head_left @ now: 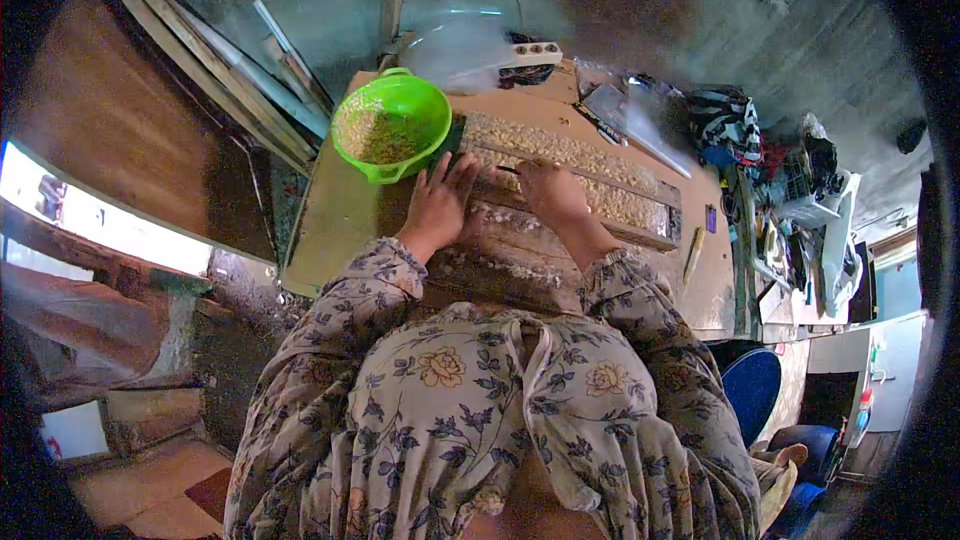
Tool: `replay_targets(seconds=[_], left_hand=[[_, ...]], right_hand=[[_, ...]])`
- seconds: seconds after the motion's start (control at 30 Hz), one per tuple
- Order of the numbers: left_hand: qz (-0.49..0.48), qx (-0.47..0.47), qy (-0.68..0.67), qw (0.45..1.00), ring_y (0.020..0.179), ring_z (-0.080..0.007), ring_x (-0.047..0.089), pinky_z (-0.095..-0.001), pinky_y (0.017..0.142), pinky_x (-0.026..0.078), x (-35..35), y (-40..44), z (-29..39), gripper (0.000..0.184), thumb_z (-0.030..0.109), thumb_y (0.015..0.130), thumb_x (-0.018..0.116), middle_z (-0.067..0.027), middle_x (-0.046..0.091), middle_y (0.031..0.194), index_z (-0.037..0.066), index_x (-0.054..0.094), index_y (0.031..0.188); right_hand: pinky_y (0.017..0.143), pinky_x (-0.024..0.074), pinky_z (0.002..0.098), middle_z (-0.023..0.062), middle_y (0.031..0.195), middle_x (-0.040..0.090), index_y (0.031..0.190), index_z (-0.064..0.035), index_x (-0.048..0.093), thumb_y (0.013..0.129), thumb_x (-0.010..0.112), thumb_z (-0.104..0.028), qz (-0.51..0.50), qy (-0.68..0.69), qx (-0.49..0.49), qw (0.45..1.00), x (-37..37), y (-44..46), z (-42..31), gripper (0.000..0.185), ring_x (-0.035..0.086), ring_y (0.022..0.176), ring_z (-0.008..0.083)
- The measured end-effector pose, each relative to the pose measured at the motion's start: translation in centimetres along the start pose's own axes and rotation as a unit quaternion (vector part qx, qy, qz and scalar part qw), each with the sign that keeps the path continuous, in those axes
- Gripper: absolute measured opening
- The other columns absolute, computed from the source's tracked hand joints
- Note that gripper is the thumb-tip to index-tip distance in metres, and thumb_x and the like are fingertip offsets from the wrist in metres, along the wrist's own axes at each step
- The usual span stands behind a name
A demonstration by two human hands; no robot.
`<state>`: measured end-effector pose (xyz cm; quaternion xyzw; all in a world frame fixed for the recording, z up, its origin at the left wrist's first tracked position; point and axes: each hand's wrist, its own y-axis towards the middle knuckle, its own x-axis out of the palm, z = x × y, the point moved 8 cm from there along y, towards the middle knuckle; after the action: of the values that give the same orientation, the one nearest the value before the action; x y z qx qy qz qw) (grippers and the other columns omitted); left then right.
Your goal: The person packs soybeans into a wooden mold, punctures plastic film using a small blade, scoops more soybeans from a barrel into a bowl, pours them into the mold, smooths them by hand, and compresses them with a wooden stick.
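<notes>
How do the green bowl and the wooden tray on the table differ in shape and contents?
The green bowl is round; the wooden tray is long and straight-sided. The bowl has one open hollow, while the tray is divided lengthwise. The bowl's pieces leave much wall bare; the tray's spread along its length. Both hold small, pale pieces.

1 head-worn view, facing forward and down.

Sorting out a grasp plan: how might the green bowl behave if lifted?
The green bowl looks like plastic, so probably light and fairly stiff. The loose pale pieces bank toward its left side, so it may tip that way and spill. Using both handles would likely steady it.
</notes>
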<state>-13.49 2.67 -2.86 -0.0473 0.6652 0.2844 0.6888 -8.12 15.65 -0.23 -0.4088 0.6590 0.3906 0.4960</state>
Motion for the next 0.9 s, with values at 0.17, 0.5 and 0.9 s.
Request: replay_targets(seconds=[0.17, 0.5, 0.9], left_hand=[[0.01, 0.01, 0.04, 0.999, 0.122, -0.0347, 0.024, -0.0542, 0.091, 0.027, 1.3, 0.0, -0.7, 0.064, 0.036, 0.076, 0.049, -0.007, 0.023, 0.135, 0.007, 0.027, 0.128], [0.063, 0.015, 0.014, 0.998, 0.117, -0.0371, 0.03, -0.0493, 0.091, 0.029, 0.7, -0.2, -1.1, 0.068, 0.046, 0.073, 0.051, -0.0108, 0.027, 0.133, 0.015, 0.028, 0.129], [0.069, 0.031, 0.06, 0.995, 0.119, -0.0375, 0.026, -0.0494, 0.092, 0.027, 0.9, 0.3, -0.7, 0.064, 0.036, 0.073, 0.054, -0.0146, 0.026, 0.132, 0.007, 0.032, 0.125]], right_hand=[[0.068, 0.0457, 0.047, 0.0219, 0.085, 0.058, 0.089, -0.005, 0.055, 0.081, 0.037, -0.027, -0.006, 0.048, -0.005, 0.999, 2.1, 0.9, 1.1, 0.029, 0.057, 0.078, 0.038], [0.058, 0.0475, 0.0433, 0.0157, 0.08, 0.058, 0.089, -0.0097, 0.055, 0.078, 0.045, -0.021, 0.011, -0.057, -0.085, 0.995, 0.8, 1.6, -2.7, 0.019, 0.057, 0.068, 0.0349], [0.061, 0.047, 0.0381, 0.0155, 0.088, 0.058, 0.097, -0.0061, 0.054, 0.078, 0.049, -0.014, 0.099, 0.056, -0.004, 0.994, -2.1, 0.1, 1.7, 0.022, 0.058, 0.073, 0.0318]])
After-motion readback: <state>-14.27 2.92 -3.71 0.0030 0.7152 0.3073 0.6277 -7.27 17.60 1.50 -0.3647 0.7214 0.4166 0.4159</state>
